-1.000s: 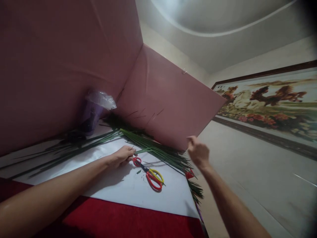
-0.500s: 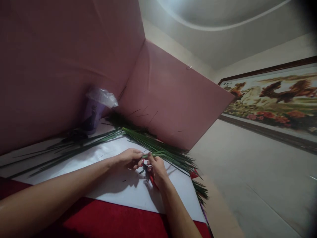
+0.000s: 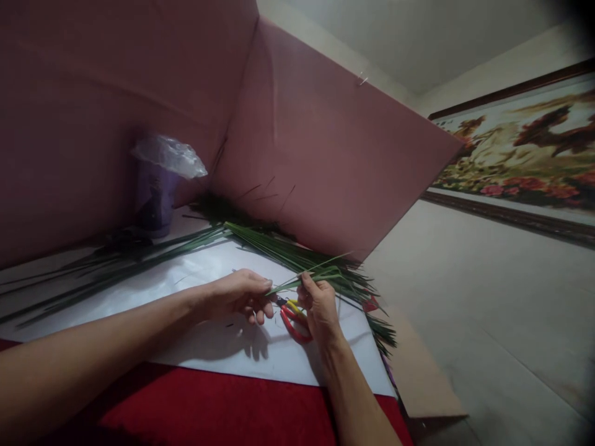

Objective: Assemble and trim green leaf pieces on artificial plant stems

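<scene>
My left hand [image 3: 239, 296] pinches one end of a thin green leaf strip [image 3: 292, 282] above the white sheet [image 3: 199, 279]. My right hand [image 3: 317, 306] grips the same strip a little further along, fingers closed round it. Below and between both hands lie red and yellow scissors [image 3: 294, 317] on the sheet. A long bundle of green leaf blades [image 3: 279, 251] runs diagonally across the sheet just behind my hands.
Pink boards [image 3: 320, 161] stand as walls behind the work area. A purple cup with clear plastic [image 3: 158, 186] stands in the back corner. Red cloth [image 3: 209, 409] covers the table's front edge. A brown cardboard piece [image 3: 418, 371] lies on the floor at the right.
My right hand came down from the air at the right to the leaf strip and took hold of it beside my left hand. The strip now lifts slightly between both hands.
</scene>
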The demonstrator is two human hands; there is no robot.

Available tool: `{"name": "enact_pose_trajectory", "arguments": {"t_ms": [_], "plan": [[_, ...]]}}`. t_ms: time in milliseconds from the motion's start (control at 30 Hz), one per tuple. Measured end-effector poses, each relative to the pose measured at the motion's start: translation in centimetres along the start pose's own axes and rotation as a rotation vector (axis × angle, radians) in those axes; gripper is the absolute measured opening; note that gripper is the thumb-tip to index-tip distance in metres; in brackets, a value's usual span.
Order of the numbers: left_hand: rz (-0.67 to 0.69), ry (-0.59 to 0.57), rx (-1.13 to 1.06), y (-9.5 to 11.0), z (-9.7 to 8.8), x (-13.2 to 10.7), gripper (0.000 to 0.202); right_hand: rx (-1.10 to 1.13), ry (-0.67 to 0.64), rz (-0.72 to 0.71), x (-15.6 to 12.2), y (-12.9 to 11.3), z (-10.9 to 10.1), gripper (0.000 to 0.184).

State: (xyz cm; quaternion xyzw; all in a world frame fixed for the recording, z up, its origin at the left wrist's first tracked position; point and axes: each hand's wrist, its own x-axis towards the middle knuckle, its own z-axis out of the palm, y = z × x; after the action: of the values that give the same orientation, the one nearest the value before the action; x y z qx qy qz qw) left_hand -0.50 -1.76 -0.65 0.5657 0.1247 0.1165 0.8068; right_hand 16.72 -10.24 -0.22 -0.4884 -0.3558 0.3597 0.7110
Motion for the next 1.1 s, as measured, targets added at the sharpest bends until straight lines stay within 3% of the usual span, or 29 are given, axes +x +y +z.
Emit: {"name": "enact_pose_trajectory", "arguments": {"t_ms": [267,433,833,1100], "plan": [[0.035,-0.021,0.049,0.1,0.2,0.0,0.018,-0.033,-0.009,-0.019,0.2,0.1,-0.2,0.034],[0.045,0.031,0.138,-0.3,0.1,0.1,0.016,-0.054,-0.068,0.005,-0.3,0.4,0.1,0.033],[0.084,0.030,0.435,0.5,0.7,-0.2,0.021,-0.228,-0.249,0.009,-0.8,1.5,1.3,0.029],[0.111,0.040,0.330,-0.4,0.3,0.2,0.016,-0.072,-0.162,0.051,-0.7,1.8,1.3,0.036]]}}
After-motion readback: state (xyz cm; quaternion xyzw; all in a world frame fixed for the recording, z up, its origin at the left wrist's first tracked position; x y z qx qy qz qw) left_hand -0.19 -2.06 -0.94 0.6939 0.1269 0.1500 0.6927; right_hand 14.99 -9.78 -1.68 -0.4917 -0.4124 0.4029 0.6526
